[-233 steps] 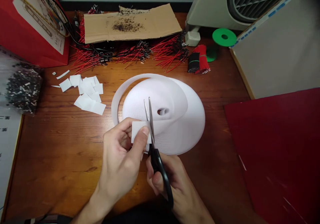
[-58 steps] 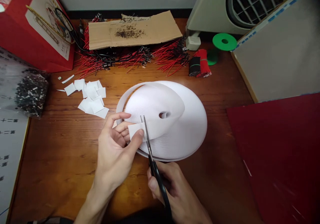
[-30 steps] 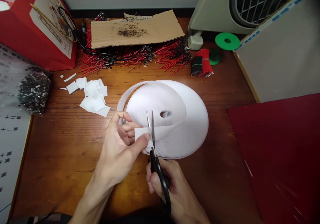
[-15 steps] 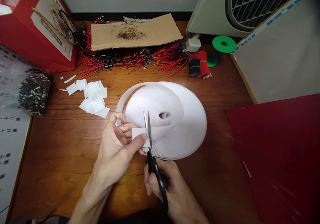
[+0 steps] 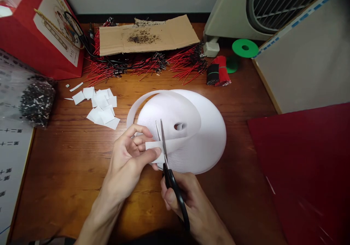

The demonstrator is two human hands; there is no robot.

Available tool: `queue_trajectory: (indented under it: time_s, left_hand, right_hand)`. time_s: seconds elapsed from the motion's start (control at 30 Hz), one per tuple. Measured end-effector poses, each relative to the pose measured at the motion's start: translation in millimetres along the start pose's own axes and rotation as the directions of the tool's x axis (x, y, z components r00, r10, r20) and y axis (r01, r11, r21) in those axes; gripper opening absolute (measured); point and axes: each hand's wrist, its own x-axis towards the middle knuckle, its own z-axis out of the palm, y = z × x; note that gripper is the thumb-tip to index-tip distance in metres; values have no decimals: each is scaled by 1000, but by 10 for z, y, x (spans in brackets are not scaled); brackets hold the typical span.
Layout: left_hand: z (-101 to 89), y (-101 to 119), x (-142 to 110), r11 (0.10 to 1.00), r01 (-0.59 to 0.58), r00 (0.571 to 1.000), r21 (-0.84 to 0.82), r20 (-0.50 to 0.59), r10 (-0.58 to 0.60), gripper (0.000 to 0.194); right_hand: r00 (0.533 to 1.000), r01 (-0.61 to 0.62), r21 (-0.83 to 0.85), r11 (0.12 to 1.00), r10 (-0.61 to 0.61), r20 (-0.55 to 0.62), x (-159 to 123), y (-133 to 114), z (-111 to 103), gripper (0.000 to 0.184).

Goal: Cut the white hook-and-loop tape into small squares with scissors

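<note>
Wooden desk (image 5: 62, 186) bearing a large roll of white webbing tape (image 5: 202, 139); left hand (image 5: 125, 157) before the roll, thumb and fingers together, clamped on the tape's free end (image 5: 154, 151); right hand (image 5: 183, 201), fingers closed around black-handled scissors (image 5: 175, 188), blades apart across the strip; cut white squares (image 5: 101, 108) at left.

Upside-down printed Chinese characters, apparently "第二十", run down the white sheet (image 5: 16, 143) at the left.

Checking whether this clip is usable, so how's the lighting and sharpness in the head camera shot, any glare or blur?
In the head view, the white tape roll looks very bright, its surface partly washed out; the right hand and scissors look fairly sharp, with no obvious motion blur; the desk darkens toward the bottom edge, and wide-angle distortion slants the scene's edges.
</note>
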Motion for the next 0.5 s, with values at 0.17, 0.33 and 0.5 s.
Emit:
queue_trajectory:
  time_s: [0.17,0.33,0.5]
  left_hand:
    - [40,58,12,995,-36,998,91,-55,41,15]
    - [53,74,-20,990,-55,995,129,-70,65,13]
    - [15,35,-26,983,-58,996,176,-50,68,10]
  right_hand:
    - [1000,28,63,998,-28,5,31,-32,8,70]
    - [996,89,89,992,-88,-25,57,-65,46,67]
    - [998,-22,57,998,25,-53,-14,-55,55,68]
